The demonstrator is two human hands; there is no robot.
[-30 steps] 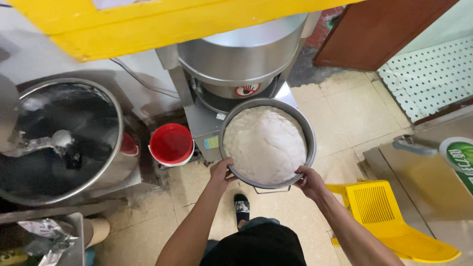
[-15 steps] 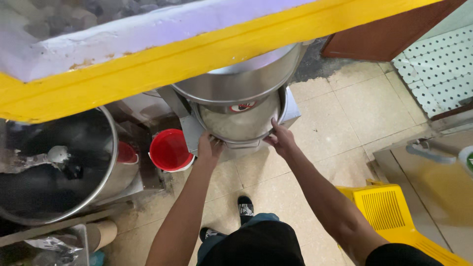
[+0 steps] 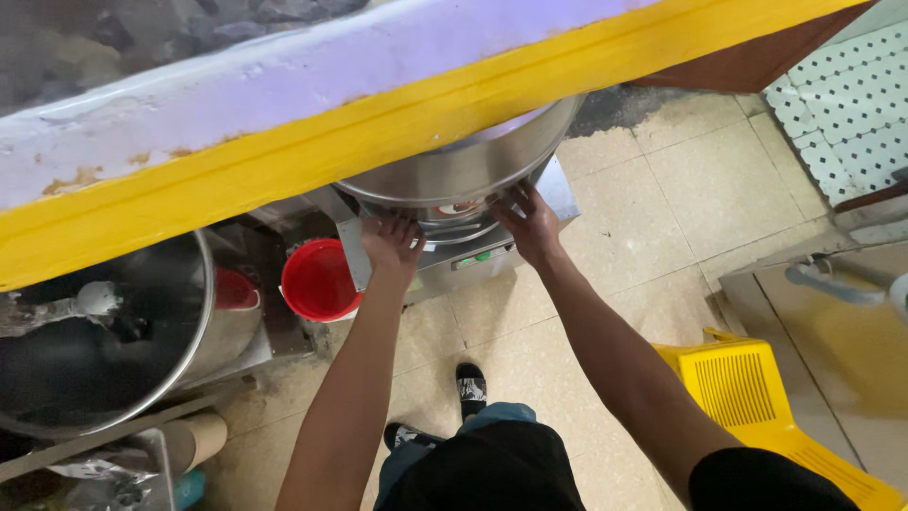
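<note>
**Both hands under steel machine drum, pan mostly hidden**

Left to right. At 9 o'clock: big steel mixer bowl (image 3: 104, 350), dark inside, mixing arm visible at its left. Small red container (image 3: 232, 289) touching the bowl's right rim. Red bucket (image 3: 320, 280) on the floor just beside it, between bowl and machine. Cardboard tube (image 3: 194, 440) at 7 o'clock, below the bowl.

Left hand (image 3: 392, 241) at centre, fingers spread and pressed up against the round metal pan (image 3: 454, 222) tucked under the steel machine drum (image 3: 463, 166); grip wrapped on the pan's left edge. Right hand (image 3: 530, 222) at 1 o'clock of the left, same level, grip closed on the pan's right edge. Pan contents not visible from here.

Yellow and white beam (image 3: 378, 123) crosses the top, hiding most of the drum. Black shoe (image 3: 470, 386) on the tiled floor (image 3: 681, 180) at 6 o'clock. Yellow plastic stool (image 3: 747, 397) at 4 o'clock. Steel bench (image 3: 832, 322) at 3 o'clock, well apart from the hands.
</note>
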